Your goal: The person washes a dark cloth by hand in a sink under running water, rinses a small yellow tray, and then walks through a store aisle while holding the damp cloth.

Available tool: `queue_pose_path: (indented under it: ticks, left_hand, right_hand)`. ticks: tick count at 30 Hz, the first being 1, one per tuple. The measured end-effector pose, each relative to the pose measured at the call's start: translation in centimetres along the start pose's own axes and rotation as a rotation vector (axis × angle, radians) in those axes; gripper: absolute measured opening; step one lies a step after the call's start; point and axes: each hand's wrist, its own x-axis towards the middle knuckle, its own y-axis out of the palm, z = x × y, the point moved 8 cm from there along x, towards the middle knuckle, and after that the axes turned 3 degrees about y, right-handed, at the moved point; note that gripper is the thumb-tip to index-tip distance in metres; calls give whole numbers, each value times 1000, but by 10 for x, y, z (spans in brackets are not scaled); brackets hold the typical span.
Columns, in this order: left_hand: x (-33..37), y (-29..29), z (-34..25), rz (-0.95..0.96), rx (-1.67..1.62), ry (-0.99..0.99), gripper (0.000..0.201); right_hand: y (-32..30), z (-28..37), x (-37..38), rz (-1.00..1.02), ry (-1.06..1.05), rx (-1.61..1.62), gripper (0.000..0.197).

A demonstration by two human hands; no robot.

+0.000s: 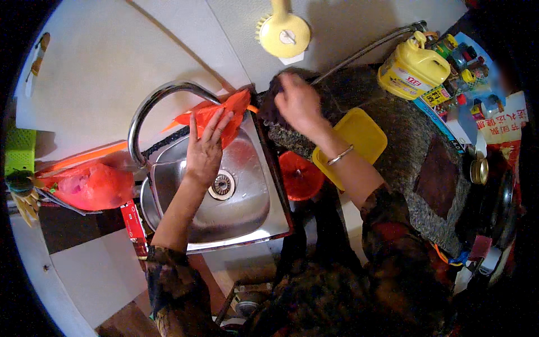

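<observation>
My left hand (204, 145) reaches over the steel sink (241, 194), its fingers stretched out against a crumpled red plastic bag (234, 115) at the sink's back corner. Whether the thumb pinches the bag is hidden. Past the sink's right edge, my right hand (298, 104) has its fingers closed on a dark cloth (274, 104) beside the wall. A bracelet circles that wrist. Under the right forearm lies a yellow rectangular tray or lid (362, 137), partly covered by the arm. The curved chrome faucet (136, 123) arches over the sink, left of my left hand.
A red bucket (301, 177) stands below, right of the sink. Another red bag (92, 185) sits at the left. Across the stone counter (393, 129) are a yellow jug (412, 67), several bottles and a flat dark cloth (438, 177). A yellow brush (284, 35) hangs on the wall.
</observation>
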Motion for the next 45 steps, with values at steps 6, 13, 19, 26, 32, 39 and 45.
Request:
queue_pose_path:
  ticks: [6, 13, 19, 26, 32, 39, 45]
  left_hand:
    - [-2, -6, -1, -26, -84, -74, 27]
    - [-8, -2, 2, -70, -222, -100, 34]
    - [-9, 7, 2, -118, -191, -123, 37]
    - [-6, 6, 0, -94, -195, -172, 41]
    - [-4, 5, -3, -74, -220, -188, 35]
    - [-2, 1, -8, -48, -281, -208, 40]
    - [-8, -1, -10, -76, -373, -223, 58]
  right_hand:
    - [36, 6, -4, 131, 199, 616, 68]
    - [100, 21, 10, 443, -41, -197, 43]
    - [105, 29, 7, 384, -68, -324, 26]
    - [89, 54, -42, 13, -304, -478, 15]
    - [99, 76, -94, 165, -488, -384, 25]
    - [54, 63, -128, 137, -323, 141, 32]
    - [36, 11, -59, -97, 269, 621, 35]
